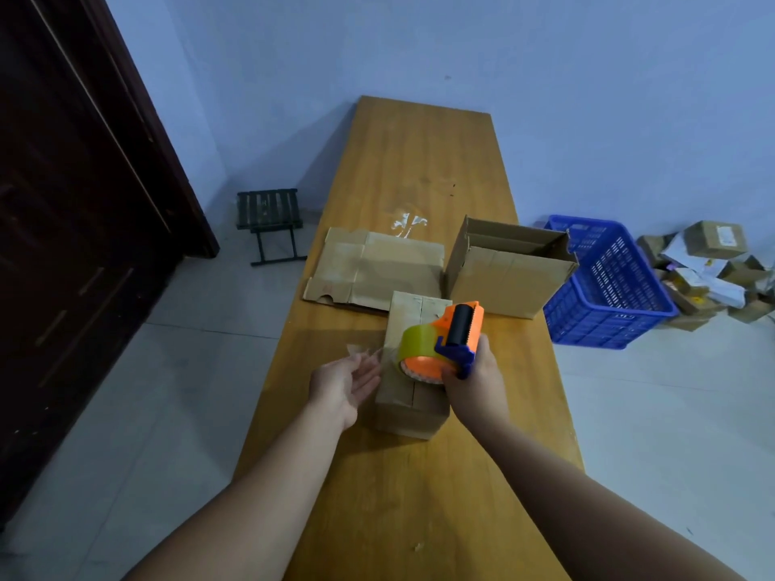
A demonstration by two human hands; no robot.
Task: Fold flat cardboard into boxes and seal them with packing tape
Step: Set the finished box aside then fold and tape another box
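A small folded cardboard box point(413, 406) stands on the wooden table point(419, 161), its top flaps closed. My right hand point(474, 383) grips an orange and blue tape dispenser point(444, 341) with a clear yellowish roll, held over the box top. My left hand point(346, 381) is beside the box's left edge, palm up, fingers relaxed, and a loose end of clear tape point(362, 352) stretches from the roll to its fingertips. Flat cardboard point(377, 268) lies behind the box. An open, set-up box point(509, 272) stands at the table's right edge.
A scrap of clear tape point(409, 223) sticks to the tabletop further back. A blue plastic crate point(608, 283) sits on the floor to the right, with a pile of parcels point(708, 270) beyond it. A small dark stool point(270, 222) and a dark door point(63, 203) are left.
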